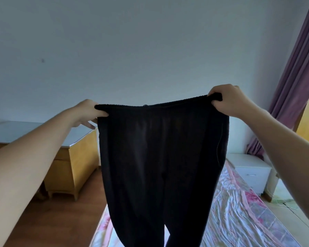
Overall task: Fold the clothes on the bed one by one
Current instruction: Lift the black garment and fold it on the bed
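Note:
A pair of black trousers (160,157) hangs in the air in front of me, stretched flat by its elastic waistband. My left hand (86,112) pinches the waistband's left end. At the right end, a little higher, my right hand (228,99) grips it in a fist. Both legs hang straight down over the bed (239,211) and run out of the frame's bottom edge. The trousers hide most of the bed's near part.
The bed has a floral pink and white sheet. A yellow wooden cabinet (73,161) with a glass top stands at the left on a wooden floor. A white nightstand (251,170) and purple curtains (296,77) are at the right.

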